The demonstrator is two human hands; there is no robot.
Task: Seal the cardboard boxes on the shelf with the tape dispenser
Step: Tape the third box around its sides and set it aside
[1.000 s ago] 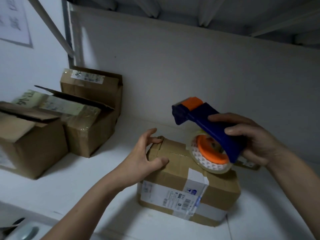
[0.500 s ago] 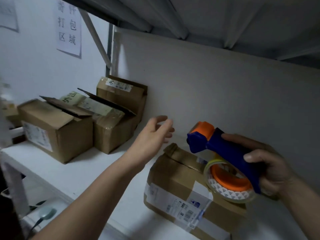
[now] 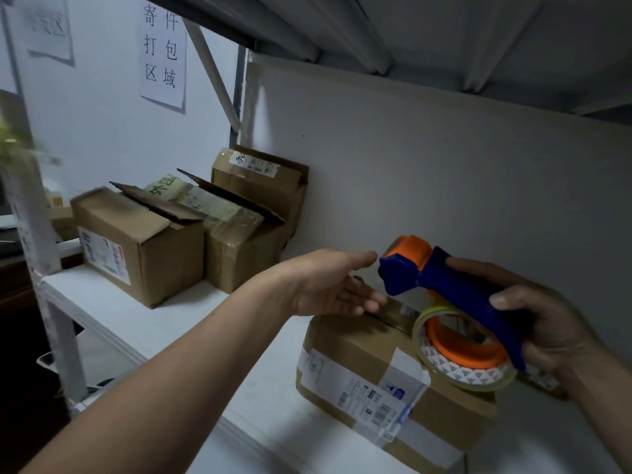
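A small cardboard box [image 3: 362, 354] with white shipping labels lies on the white shelf [image 3: 178, 323] at the lower right. My right hand [image 3: 543, 319] grips the blue handle of a tape dispenser [image 3: 444, 295] with an orange head and orange-cored tape roll, held just above the box's right end. My left hand [image 3: 331, 285] hovers with straight fingers over the box's far left corner, fingertips close to the dispenser's head. Whether it touches the box cannot be told. Three more cardboard boxes stand at the shelf's left: a front one [image 3: 136, 241], a middle one [image 3: 236, 241] with raised flaps, and a back one [image 3: 263, 179].
A grey back panel [image 3: 444, 172] closes the shelf behind the boxes. The shelf above hangs low overhead. A white upright post [image 3: 51, 302] stands at the shelf's left front corner. Paper signs [image 3: 163, 53] hang on the left wall. Bare shelf surface lies between the box groups.
My left hand let go of the small box's corner and lifted, fingers straightening. The view swung left and back, bringing the left boxes and wall signs into sight. The dispenser stays in my right hand.
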